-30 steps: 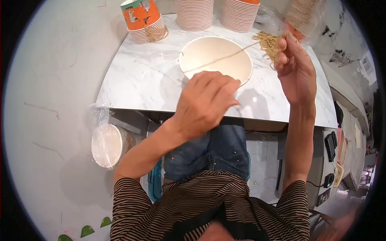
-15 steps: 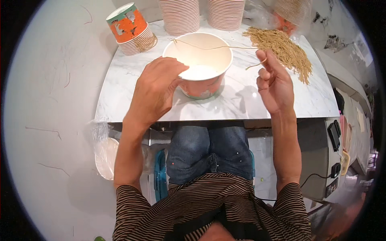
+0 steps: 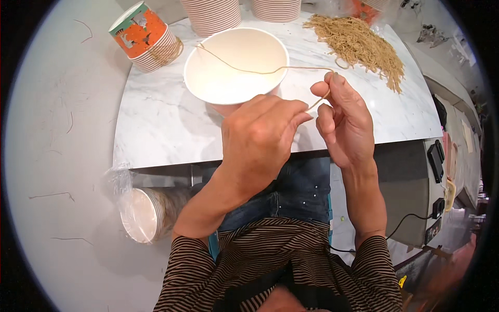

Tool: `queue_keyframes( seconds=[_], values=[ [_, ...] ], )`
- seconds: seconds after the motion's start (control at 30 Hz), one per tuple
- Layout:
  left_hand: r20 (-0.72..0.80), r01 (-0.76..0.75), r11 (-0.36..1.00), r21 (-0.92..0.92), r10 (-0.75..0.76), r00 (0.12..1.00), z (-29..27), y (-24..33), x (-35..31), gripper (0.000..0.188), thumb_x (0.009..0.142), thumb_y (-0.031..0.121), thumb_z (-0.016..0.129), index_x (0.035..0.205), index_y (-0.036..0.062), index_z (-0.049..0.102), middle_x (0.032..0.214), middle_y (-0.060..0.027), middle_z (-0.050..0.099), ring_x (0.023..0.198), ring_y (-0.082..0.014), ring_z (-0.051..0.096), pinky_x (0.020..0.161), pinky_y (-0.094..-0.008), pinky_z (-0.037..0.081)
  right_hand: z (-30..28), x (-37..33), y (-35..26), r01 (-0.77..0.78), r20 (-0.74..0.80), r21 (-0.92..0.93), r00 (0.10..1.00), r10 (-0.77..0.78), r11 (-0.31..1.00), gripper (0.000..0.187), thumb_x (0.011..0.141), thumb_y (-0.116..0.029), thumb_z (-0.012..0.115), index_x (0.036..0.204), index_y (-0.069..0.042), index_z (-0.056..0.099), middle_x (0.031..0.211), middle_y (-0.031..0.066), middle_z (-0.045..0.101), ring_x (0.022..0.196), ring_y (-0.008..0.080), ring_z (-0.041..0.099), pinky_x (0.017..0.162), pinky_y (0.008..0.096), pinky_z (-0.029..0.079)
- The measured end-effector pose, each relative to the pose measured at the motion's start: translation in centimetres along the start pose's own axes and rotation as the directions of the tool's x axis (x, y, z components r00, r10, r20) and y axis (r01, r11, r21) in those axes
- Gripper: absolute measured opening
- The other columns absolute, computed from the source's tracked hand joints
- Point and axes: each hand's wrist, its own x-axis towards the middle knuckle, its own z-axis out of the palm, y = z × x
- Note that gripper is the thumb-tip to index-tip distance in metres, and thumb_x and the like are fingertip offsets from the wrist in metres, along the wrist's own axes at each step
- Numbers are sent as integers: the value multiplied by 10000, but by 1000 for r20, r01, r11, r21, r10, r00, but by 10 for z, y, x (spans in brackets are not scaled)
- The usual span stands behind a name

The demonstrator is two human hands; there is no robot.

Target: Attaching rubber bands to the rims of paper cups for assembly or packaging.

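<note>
A tan cord (image 3: 244, 70) runs from the far left rim of a large white-lined paper bucket (image 3: 236, 57) across its mouth to my right hand (image 3: 351, 117). My right thumb and fingertips pinch the cord, and its short end slants down to my left hand (image 3: 265, 138). There my left thumb and forefinger are pressed together on that end. My left hand is in front of the bucket's near side and hides much of its outer wall. The bucket stands upright on the marble-patterned table (image 3: 161, 127).
A heap of tan cords (image 3: 358, 47) lies at the far right. Paper bucket stacks (image 3: 210, 13) stand along the back. An orange and green bucket (image 3: 140, 34) tops a tilted stack at far left. Below the table's left edge are plastic-wrapped buckets (image 3: 143, 216).
My left hand has left the bucket's rim and moved right to pinch the cord's short end. My right hand still holds the cord. The view has shifted slightly.
</note>
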Motion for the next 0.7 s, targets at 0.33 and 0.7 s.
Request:
queue_keyframes(
  seconds=[0.33,0.7],
  values=[
    [213,191,979,-67,-173,962,-2,9,-5,27,888,38,741,912,26,741,800,-116,715,697,-288,688,629,-360,524,-38,5,7,-10,-242,-301,968,-66,954,283,1025,-149,628,1247,21,586,1214,184,715,690,100,683,477,191,462],
    [484,358,921,-152,-246,840,-14,6,3,36,904,34,706,906,-1,712,797,-143,706,701,-311,681,636,-365,517,-37,-18,14,454,451,-710,880,-146,539,487,784,-65,870,1236,3,703,1041,140,738,703,152,704,577,261,552]
  ],
)
